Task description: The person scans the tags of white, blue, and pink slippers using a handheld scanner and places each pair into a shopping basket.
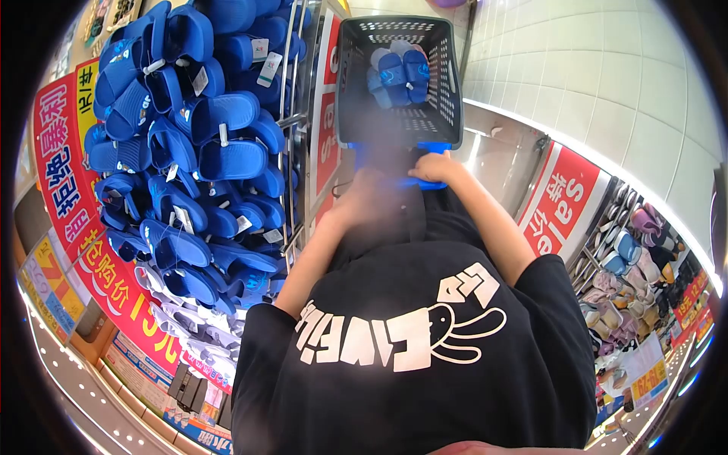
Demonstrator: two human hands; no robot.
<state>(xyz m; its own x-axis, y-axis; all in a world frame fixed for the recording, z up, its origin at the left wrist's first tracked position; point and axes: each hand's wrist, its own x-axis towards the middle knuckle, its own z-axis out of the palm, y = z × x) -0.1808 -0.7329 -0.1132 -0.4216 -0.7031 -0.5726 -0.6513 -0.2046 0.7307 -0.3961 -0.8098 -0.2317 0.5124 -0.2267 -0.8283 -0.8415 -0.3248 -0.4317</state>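
Hanging from a tall metal wire rack (292, 121) on the person's left, a dense mass of dark blue moulded foam slide sandals (189, 152) takes up most of the view, with red printed price banners (68, 174) beside it. Black cotton T-shirt with white print (409, 334) fills the lower view; both bare forearms reach forward from it. Pale square floor tiles (607, 83) run along the right, above a low shelf of mixed-colour sandals (637, 258). Dark grey perforated plastic shopping basket (400, 80) sits straight ahead of the hands, its long axis pointing away from the person; a few blue foam slippers (402, 74) lie inside on the bottom. Blue plastic handle bar (425, 148) crosses the near end of the basket, at right angles to that axis. Right hand (434, 167) rests on the bar with fingers curled over it, clenched on it. Left hand (366, 193) is just beside it, slightly nearer the body, blurred; cannot tell whether it grips the bar or only touches it.
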